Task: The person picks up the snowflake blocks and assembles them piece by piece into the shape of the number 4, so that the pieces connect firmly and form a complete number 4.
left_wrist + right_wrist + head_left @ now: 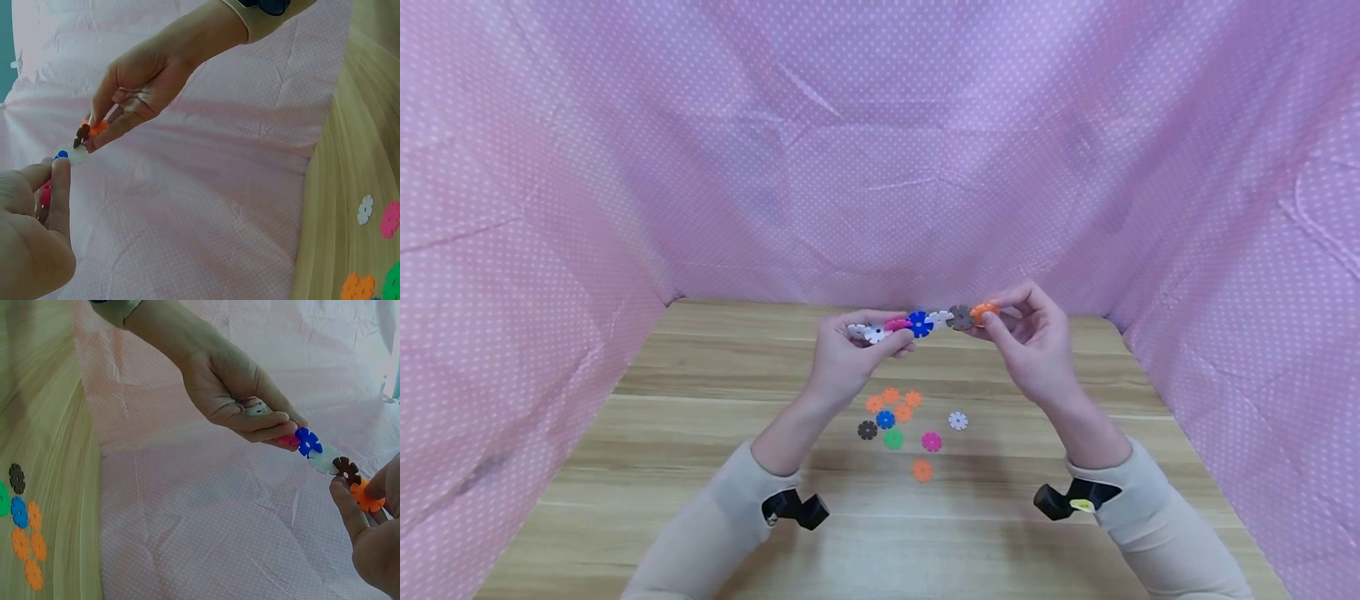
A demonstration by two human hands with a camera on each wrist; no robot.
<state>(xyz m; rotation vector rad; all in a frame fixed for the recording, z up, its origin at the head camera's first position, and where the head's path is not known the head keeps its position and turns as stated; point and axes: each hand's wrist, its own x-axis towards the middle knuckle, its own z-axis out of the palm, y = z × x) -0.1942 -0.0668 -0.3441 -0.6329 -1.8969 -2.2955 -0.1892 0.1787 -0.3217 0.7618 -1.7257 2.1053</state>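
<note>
Both hands hold up a chain of interlocked plastic snowflake discs above the far part of the table. My left hand [847,354] grips its left part, around the white and pink discs, with the thumb by the blue disc [920,324]. Right of the blue one come a white disc [323,460], a brown disc [959,317] and, at the end, an orange disc [366,496]. My right hand [1037,350] pinches that orange disc between thumb and fingers. Left-hand fingers partly cover the pink disc [289,440] and the white disc [875,334].
Loose discs lie on the wooden table [700,467] below the hands: several orange discs [922,471], a blue disc [885,419], a dark disc [867,430], a green disc [893,439], a pink disc [932,442] and a white disc [957,421]. Pink dotted cloth [880,208] surrounds the table.
</note>
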